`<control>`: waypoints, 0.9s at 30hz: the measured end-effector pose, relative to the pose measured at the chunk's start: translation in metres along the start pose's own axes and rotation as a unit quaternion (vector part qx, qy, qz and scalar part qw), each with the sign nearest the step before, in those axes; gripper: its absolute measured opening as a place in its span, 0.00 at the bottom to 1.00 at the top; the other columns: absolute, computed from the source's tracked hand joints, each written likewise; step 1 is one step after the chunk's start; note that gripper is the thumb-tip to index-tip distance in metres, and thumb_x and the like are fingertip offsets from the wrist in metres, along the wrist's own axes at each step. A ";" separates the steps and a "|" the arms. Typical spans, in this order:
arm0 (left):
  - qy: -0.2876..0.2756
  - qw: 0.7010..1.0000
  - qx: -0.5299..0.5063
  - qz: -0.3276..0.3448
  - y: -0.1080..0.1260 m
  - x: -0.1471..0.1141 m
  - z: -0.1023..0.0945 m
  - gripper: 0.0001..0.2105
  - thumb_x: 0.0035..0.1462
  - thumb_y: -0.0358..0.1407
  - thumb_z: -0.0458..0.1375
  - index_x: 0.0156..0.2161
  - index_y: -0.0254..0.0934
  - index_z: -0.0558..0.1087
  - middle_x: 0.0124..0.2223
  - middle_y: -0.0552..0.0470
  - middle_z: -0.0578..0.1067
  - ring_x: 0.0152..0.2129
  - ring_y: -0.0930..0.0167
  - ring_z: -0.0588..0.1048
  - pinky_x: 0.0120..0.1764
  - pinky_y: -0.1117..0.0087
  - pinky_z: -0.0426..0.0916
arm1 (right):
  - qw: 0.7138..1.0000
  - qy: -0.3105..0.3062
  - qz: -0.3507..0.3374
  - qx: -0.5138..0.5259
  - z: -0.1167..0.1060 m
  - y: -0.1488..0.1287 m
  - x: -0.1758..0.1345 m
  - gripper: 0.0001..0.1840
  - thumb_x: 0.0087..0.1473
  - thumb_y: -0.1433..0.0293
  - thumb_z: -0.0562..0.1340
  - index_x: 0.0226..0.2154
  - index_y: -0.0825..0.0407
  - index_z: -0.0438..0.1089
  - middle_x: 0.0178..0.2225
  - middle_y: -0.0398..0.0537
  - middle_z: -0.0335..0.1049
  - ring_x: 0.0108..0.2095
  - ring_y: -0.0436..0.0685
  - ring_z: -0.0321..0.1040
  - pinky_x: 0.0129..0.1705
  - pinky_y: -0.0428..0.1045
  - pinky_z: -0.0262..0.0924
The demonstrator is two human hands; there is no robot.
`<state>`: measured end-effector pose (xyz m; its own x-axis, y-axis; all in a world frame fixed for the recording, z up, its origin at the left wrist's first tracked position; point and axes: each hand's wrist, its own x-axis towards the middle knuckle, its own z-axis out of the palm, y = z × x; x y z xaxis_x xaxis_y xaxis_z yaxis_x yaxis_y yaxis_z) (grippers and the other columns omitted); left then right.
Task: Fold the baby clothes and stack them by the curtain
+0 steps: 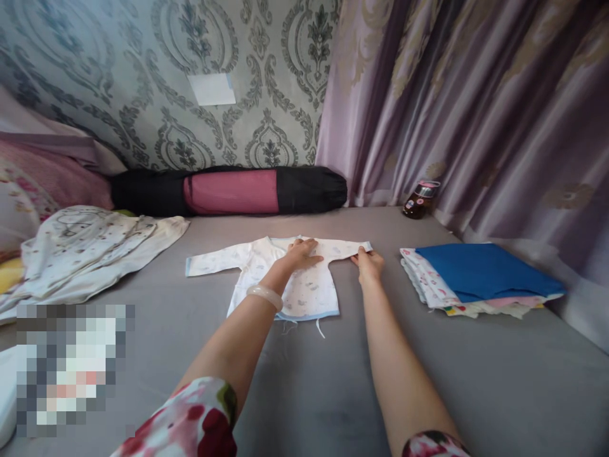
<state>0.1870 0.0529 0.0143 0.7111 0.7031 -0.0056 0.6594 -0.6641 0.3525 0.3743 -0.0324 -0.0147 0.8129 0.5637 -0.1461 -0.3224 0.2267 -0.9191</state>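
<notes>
A small white baby shirt (311, 289) with pale prints and light blue edging lies spread on the grey sheet, both sleeves stretched out sideways. My left hand (302, 254) rests on its upper chest near the neckline, fingers spread over the cloth. At the end of the right-hand sleeve, my right hand (370, 263) pinches the cuff between thumb and fingers. Thin white ties stick out below the hem. My left forearm, with a pale bangle (265, 296) at the wrist, hides part of the shirt's front.
To the right sits a stack of folded cloths with a blue cloth (490, 270) on top. A dark bottle (420, 200) stands by the curtain (380, 95). A black and pink roll (231, 192) lies along the wall. Rumpled white clothes (104, 247) and a blurred-out patch (76, 368) are at left.
</notes>
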 end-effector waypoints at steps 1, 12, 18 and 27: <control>-0.001 1.000 -0.002 0.003 0.001 0.000 0.000 0.26 0.56 0.51 0.53 0.58 0.45 0.64 0.63 0.47 0.62 0.57 0.52 0.60 0.56 0.49 0.56 | 1.000 0.016 0.011 -0.005 0.002 0.000 -0.001 0.04 0.47 0.77 0.61 0.26 0.53 0.65 0.19 0.36 0.68 0.22 0.48 0.69 0.25 0.43 0.69; -0.038 0.999 0.005 -0.033 0.009 0.001 -0.006 0.37 0.49 0.60 0.55 0.61 0.46 0.59 0.67 0.43 0.54 0.61 0.48 0.53 0.58 0.47 0.51 | 0.993 -0.015 0.101 0.051 0.024 -0.020 -0.020 0.08 0.54 0.75 0.51 0.35 0.51 0.63 0.28 0.43 0.73 0.30 0.52 0.74 0.36 0.53 0.72; -0.095 0.992 0.015 -0.084 0.022 0.007 -0.022 0.48 0.40 0.64 0.59 0.64 0.46 0.55 0.68 0.38 0.50 0.63 0.45 0.47 0.58 0.46 0.49 | 0.983 -0.092 0.126 0.094 0.035 -0.028 -0.031 0.13 0.57 0.72 0.47 0.40 0.50 0.64 0.30 0.47 0.74 0.34 0.54 0.74 0.40 0.54 0.70; -0.120 0.989 0.029 -0.084 0.022 0.019 -0.026 0.49 0.35 0.62 0.63 0.64 0.48 0.56 0.67 0.38 0.52 0.63 0.42 0.49 0.57 0.42 0.51 | 0.967 -0.128 0.183 0.126 0.046 -0.024 -0.043 0.14 0.57 0.73 0.47 0.38 0.50 0.66 0.29 0.46 0.74 0.34 0.54 0.73 0.41 0.54 0.69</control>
<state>0.2085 0.0586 0.0466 0.6233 0.7284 -0.2846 0.7810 -0.5617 0.2728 0.3245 -0.0259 0.0309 0.4862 0.8135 -0.3193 -0.7000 0.1438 -0.6995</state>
